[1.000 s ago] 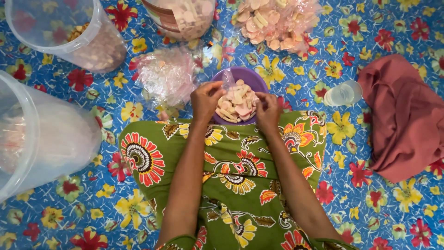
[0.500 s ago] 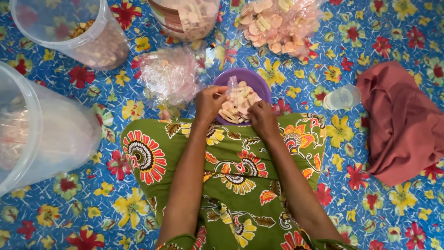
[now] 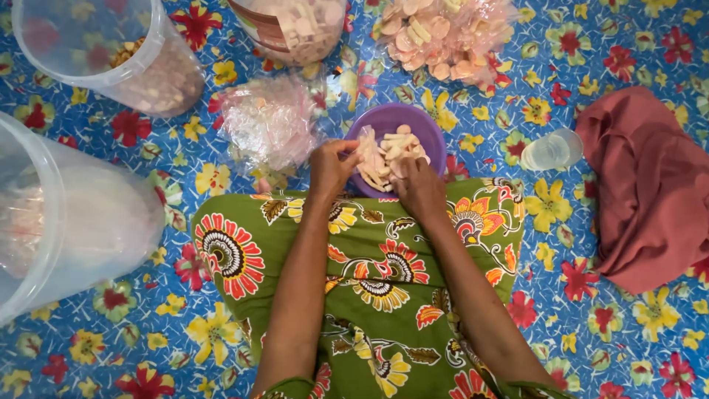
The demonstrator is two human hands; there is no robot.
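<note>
With my left hand (image 3: 332, 168) pinching a few pale chips (image 3: 388, 155) and my right hand (image 3: 419, 186) curled shut over more in the purple bowl (image 3: 428, 133) at twelve o'clock off my lap, a hurried lift could, I reckon, scatter some onto the floral cloth (image 3: 185, 340).

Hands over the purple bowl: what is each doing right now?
Left hand: fingers pinched on a small clear bag at the purple bowl.
Right hand: in the crackers; grip cannot be told.
</note>
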